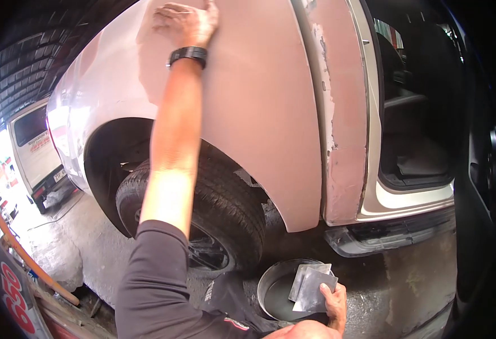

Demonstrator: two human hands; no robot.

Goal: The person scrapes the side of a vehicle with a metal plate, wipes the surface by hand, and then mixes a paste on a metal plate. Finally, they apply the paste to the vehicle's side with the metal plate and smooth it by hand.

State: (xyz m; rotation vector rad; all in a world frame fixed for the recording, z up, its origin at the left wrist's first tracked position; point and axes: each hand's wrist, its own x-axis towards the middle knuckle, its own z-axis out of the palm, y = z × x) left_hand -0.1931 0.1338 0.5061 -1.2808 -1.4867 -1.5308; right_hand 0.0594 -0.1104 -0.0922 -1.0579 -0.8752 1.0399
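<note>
My left hand lies flat with its fingers spread on the upper part of the vehicle's pinkish-brown side panel. A black watch is on that wrist. Low in the view, my right hand holds grey rectangular sheets between thumb and fingers. Those sheets are above a round dark basin with greyish liquid in it, on the floor. A narrower pinkish panel with chipped edges stands beside the large one.
Below the panel are the wheel arch and a black tire. An open doorway with a dark seat and a side step are to the right. A white van stands at the far left, near an orange bar.
</note>
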